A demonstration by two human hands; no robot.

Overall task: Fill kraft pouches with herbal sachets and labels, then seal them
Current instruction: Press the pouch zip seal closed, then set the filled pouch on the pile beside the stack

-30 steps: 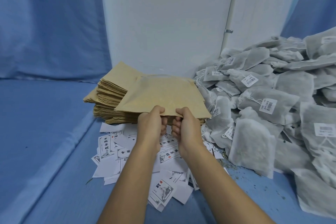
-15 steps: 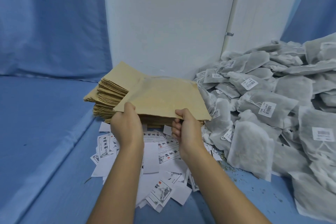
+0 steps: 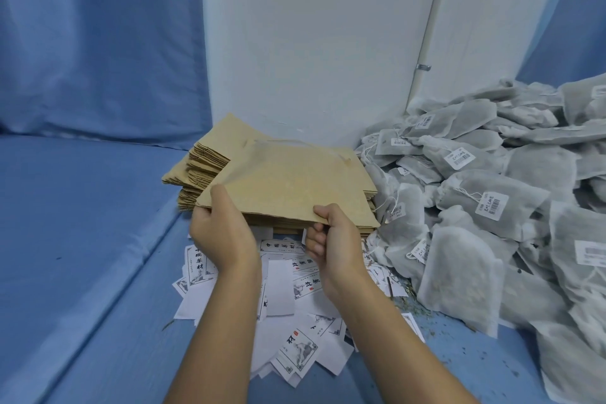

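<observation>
Left grip [image 3: 226,234] is pinching the near left corner of the top kraft pouch [image 3: 288,184], thumb lying on its upper face and fingers tucked beneath, while the right grip [image 3: 336,239] is clamping the same pouch's near edge further right, thumb on top and fingers curled under. Behind everything a white wall panel [image 3: 311,43] is standing beside a blue drape [image 3: 98,43], and a blue cloth surface [image 3: 82,213] is carrying all the stock. On the right a big heap of herbal sachets [image 3: 485,239] is sprawling against the wall, grey-white mesh bags with drawstrings; white barcode stickers [image 3: 492,204] are showing on several, their print too small to read. The pouch stack [image 3: 205,164] is sitting at the foot of the wall, just beside the heap, and the held pouch is lying across its top with its near edge raised, reaching away from both grips toward the wall. Under the wrists, paper labels [image 3: 295,354] are lying scattered, some face down and blank; the face-up ones are carrying black Chinese characters, 中 and 材 readable among them, beside a small red seal and an ink landscape sketch. Dried herb crumbs [image 3: 419,308] are lying sprinkled between labels and sachets.
</observation>
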